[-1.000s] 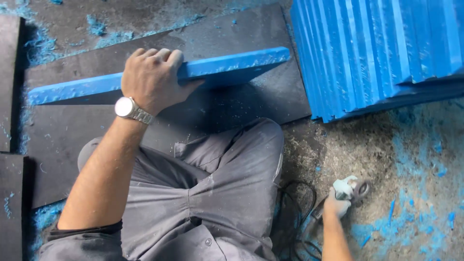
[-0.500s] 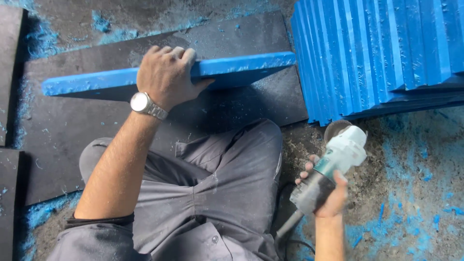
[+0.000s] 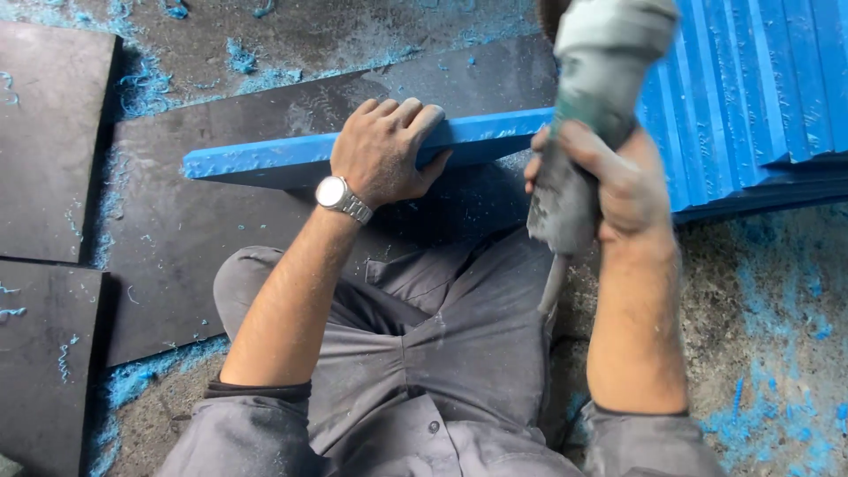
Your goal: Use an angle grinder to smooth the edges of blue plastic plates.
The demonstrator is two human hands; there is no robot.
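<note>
- On the dusty floor [image 3: 777,291], over a dark mat [image 3: 203,238], a long blue plank [image 3: 265,159] stands on its edge just ahead of the person's knees
- The left hand [image 3: 384,150], a silver watch [image 3: 340,196] at its wrist, has its grip clenched over the plank's top edge
- The right hand [image 3: 609,177] has its grip wrapped round a grey power tool [image 3: 587,106], probably a grinder, though its head is cut off by the frame
- A stack of blue planks [image 3: 760,88] lies to the right, blue shavings [image 3: 132,380] scattered about
</note>
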